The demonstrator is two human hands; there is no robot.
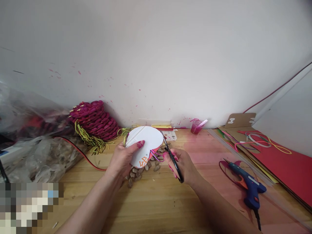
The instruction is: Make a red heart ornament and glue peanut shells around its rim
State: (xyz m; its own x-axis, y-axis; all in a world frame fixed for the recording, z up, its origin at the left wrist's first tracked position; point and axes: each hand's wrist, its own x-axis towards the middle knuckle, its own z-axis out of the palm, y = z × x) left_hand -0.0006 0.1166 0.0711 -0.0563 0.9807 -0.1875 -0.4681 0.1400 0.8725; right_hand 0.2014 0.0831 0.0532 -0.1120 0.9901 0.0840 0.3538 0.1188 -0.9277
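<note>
My left hand (123, 157) grips a round white disc (147, 141) by its left side, the thumb lying on its face. Orange marks show near the disc's lower edge, and a bit of red shows at its lower right. In my right hand (181, 162) is a pair of black-handled scissors (169, 151), with the blades pointing up along the disc's right edge. A thin purple strand (157, 156) runs between the disc and my right fingers. Brown shell-like pieces (137, 174) lie on the table beneath the disc. Both hands have pink stains.
A stack of magenta pieces with yellow-green tassels (97, 120) and plastic bags (48, 162) are at left. A pink cup (196, 126) stands by the wall. At right lie a blue glue gun (246, 187), cords (265, 139) and red sheets (280, 162) on the wooden table (146, 208).
</note>
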